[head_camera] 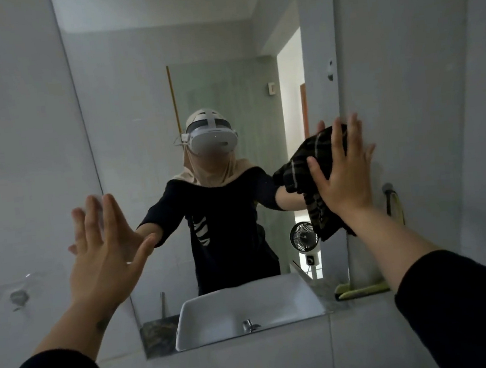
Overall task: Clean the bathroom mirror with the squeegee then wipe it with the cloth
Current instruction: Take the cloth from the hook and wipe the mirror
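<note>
Two arms in dark sleeves reach forward from the person toward the wall. Left hand (105,252) is flat and open, fingers spread, palm facing the lower left edge of the mirror (144,110); whether it touches the glass I cannot tell. Right hand (344,173) is raised higher, fingers spread wide, pressing a dark plaid cloth (303,174) flat against the mirror's right edge, where glass meets the pale wall (419,75). Loose folds of the cloth hang down below the palm. Lower right, just beside the mirror's bottom corner, something yellow-green (364,289) lies on the ledge; what it is I cannot tell. Farther off, in the reflection, a white basin (248,303) sits below, a small fan (303,236) stands behind, and a lit doorway (294,94) opens beyond.
</note>
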